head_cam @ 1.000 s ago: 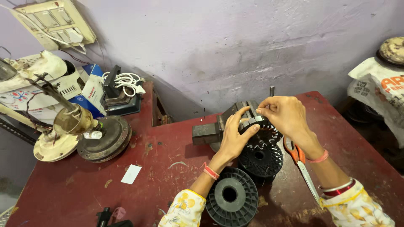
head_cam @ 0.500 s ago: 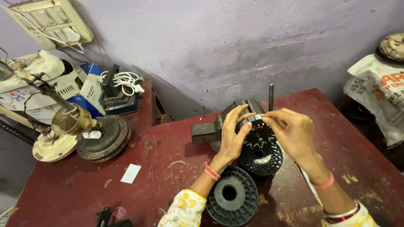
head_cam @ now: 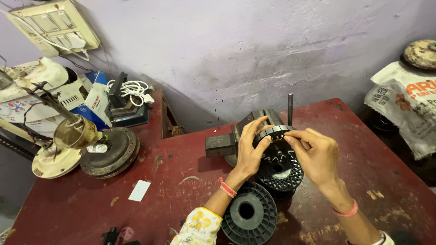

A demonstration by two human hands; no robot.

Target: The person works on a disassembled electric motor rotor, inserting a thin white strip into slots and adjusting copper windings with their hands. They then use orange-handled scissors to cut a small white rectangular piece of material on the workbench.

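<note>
Both hands, left hand (head_cam: 250, 152) and right hand (head_cam: 315, 154), have fingers clamped on a dark ribbed ring (head_cam: 274, 132) above two black spools (head_cam: 249, 214), mid-bench; open red bench (head_cam: 91, 208) lies left.

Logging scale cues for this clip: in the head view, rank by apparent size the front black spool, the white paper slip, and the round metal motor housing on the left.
1. Front spool and motor housing: look alike; the spool is nearer the camera, so unsure.
2. Paper slip: smallest.
</note>
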